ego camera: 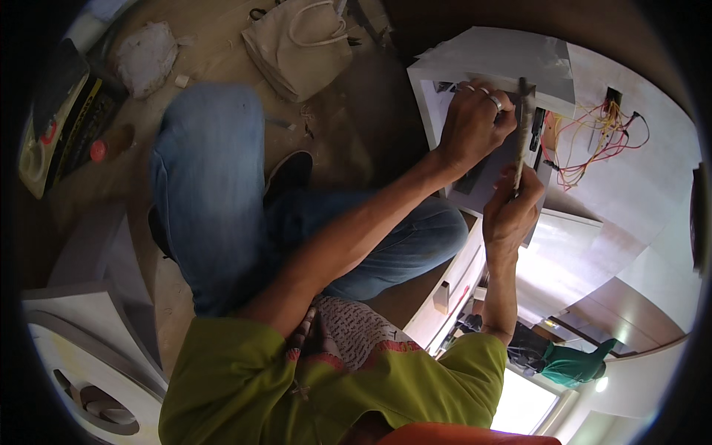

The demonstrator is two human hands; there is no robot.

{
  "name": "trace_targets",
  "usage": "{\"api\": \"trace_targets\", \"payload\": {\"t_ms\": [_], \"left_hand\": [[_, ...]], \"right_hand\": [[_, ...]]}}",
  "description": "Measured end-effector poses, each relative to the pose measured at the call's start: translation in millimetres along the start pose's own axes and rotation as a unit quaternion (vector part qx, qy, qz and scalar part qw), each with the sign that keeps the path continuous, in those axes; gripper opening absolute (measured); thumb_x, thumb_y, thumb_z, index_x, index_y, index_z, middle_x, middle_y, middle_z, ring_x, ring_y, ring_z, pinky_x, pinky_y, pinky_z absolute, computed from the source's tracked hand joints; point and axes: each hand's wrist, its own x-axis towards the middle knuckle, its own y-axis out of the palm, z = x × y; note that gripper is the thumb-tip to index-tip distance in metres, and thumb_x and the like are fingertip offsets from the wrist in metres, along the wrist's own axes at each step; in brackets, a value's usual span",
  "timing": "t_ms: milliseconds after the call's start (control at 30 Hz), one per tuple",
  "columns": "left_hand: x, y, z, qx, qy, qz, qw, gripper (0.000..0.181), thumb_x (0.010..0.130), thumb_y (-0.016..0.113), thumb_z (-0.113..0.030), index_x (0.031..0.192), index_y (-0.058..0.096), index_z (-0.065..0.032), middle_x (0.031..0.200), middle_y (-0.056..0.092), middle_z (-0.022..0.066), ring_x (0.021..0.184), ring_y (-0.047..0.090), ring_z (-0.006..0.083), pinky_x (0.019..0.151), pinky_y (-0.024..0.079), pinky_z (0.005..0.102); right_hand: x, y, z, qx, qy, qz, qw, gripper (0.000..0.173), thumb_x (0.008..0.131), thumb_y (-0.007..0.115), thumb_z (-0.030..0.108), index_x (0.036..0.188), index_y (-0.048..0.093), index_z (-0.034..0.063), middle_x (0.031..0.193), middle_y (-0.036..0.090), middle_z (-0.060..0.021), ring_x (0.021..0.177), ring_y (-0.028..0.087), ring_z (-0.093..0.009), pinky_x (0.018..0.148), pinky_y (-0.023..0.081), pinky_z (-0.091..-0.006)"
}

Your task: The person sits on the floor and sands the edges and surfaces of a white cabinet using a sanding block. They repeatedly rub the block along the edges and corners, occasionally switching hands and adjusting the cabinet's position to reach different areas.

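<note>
My right hand (512, 208) is closed around a long, slim tool with a worn pale shaft (521, 139) and a dark far end; its exact kind cannot be told. Just left of the shaft, my left hand (478, 122), with rings on its fingers, is bent at the front of a white box-like cabinet (495, 47). Whether its fingers grip anything is hidden. Below both hands lies a dark grey panel (475, 192) of the cabinet. A black metal fitting (537, 129) shows beside the shaft.
Red and yellow wires (601, 144) hang from a wall opening at right. A canvas bag (300, 50), a crumpled white bag (147, 58) and a red-capped container (99, 150) stand on the floor. White panels (67, 295) lean at lower left. A person in green (573, 364) is farther off.
</note>
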Motion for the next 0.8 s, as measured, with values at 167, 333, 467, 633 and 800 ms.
{"api": "trace_targets", "payload": {"t_ms": [167,333,467,633,800], "left_hand": [[-2.2,5.1,5.6,0.002,0.027,-0.020,0.999,0.015,0.068,0.078,0.000,0.075,0.066,-0.0060,0.074,0.067,0.0123,0.079,0.067,0.0353,0.081,0.052,0.0448],[4.7,-1.3,5.3,0.021,-0.002,-0.001,1.000,0.015,0.069,0.078,0.000,0.075,0.066,-0.0065,0.076,0.067,0.0132,0.079,0.067,0.0361,0.081,0.050,0.0460],[0.6,0.8,0.8,0.033,-0.016,0.035,0.999,0.013,0.072,0.076,-0.001,0.076,0.065,-0.0063,0.078,0.068,0.0152,0.082,0.067,0.0356,0.081,0.051,0.0463],[5.1,-10.1,-2.9,0.042,-0.002,0.059,0.997,0.013,0.072,0.076,-0.002,0.076,0.064,-0.0045,0.077,0.068,0.0142,0.082,0.066,0.0345,0.079,0.051,0.0443],[19.7,-40.6,-39.6,0.010,0.030,0.029,0.999,0.010,0.073,0.076,-0.002,0.075,0.067,-0.0048,0.074,0.068,0.0120,0.075,0.067,0.0320,0.076,0.053,0.0437]], "right_hand": [[3.6,4.4,-9.4,-0.061,0.067,0.062,0.994,0.015,0.107,0.050,0.010,0.121,0.047,0.0057,0.086,0.068,-0.0180,0.071,0.070,-0.036,0.064,0.053,-0.0478],[10.3,-1.4,-12.2,-0.098,0.079,0.096,0.987,0.033,0.095,0.064,0.001,0.125,0.049,0.0035,0.094,0.072,-0.0227,0.081,0.072,-0.045,0.066,0.057,-0.0492],[-7.4,-1.5,-2.9,0.001,0.016,0.039,0.999,0.036,0.094,0.064,-0.003,0.126,0.049,0.0023,0.097,0.073,-0.0214,0.083,0.074,-0.042,0.070,0.058,-0.0459],[-31.8,-5.2,13.2,0.062,0.090,0.044,0.993,0.026,0.100,0.058,-0.002,0.124,0.048,-0.0011,0.097,0.071,-0.0185,0.075,0.073,-0.030,0.069,0.058,-0.0393],[-53.9,-12.4,23.1,0.182,0.142,0.006,0.973,0.016,0.107,0.049,0.003,0.122,0.046,-0.0014,0.098,0.069,-0.0162,0.073,0.067,-0.018,0.067,0.055,-0.0313]]}}
